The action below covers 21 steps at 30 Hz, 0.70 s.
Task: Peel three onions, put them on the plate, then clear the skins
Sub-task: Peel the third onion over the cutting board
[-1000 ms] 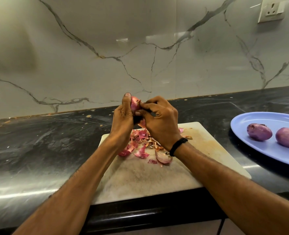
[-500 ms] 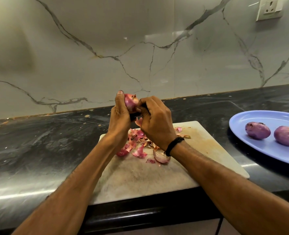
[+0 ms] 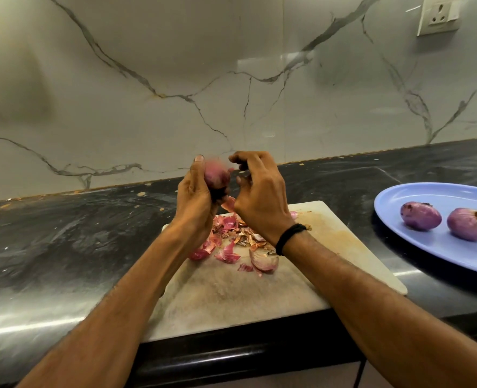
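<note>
1. The left hand (image 3: 195, 203) is wrapping its grip around the third onion (image 3: 217, 177), holding it in the air just above the centre of the frame, over the far edge of the cutting board (image 3: 231, 298). The onion is showing blurred, so I cannot tell how much skin is clinging to it.
2. The right hand (image 3: 259, 203) is hovering just beside the onion with its fingers curled. Whether that grip is pinching skin, a small tool or nothing, I cannot tell. If it is pulling hard, the slick bulb is at risk of slipping out of the left palm and rolling across the table (image 3: 64, 242).
3. A loose strip of skin (image 3: 228, 203) is dangling below the onion, between the hands. Tearing it short is likely to leave patches behind, sending the onion to the plate half-peeled.
4. The skins (image 3: 231, 239) are lying heaped on the board under the wrists — a sweeping forearm could be scattering them onto the dark table, making the clearing harder.
5. The plate (image 3: 441, 197) is sitting at the right edge of the frame, partly cut off, carrying two peeled onions (image 3: 420, 216) that are lying apart. Dropping the third one in carelessly is risking a knock that sends a round one over the rim.
</note>
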Each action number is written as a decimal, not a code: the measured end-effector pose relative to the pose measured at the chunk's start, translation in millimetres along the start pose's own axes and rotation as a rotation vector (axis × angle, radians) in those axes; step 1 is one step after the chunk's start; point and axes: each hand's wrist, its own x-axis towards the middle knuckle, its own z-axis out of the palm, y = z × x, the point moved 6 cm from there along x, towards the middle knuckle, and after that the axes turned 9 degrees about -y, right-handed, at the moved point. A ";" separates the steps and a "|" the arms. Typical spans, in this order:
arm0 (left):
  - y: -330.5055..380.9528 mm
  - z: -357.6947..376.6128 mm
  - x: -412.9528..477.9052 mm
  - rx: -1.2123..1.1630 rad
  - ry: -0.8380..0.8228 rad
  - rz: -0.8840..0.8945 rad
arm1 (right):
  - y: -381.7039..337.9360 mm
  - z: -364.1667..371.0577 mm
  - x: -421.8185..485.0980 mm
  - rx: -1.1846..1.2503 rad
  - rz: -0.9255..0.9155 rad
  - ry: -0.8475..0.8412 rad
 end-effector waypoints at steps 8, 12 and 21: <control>7.8 9.6 -2.0 -0.018 -0.118 0.095 | -2.6 6.1 -0.3 0.023 -0.023 -0.044; 6.2 10.3 0.3 0.041 -0.137 0.105 | -1.1 -0.7 -0.2 0.016 0.001 0.018; 5.5 5.0 2.5 0.075 -0.153 0.152 | 1.1 -0.4 -0.5 -0.048 -0.016 -0.004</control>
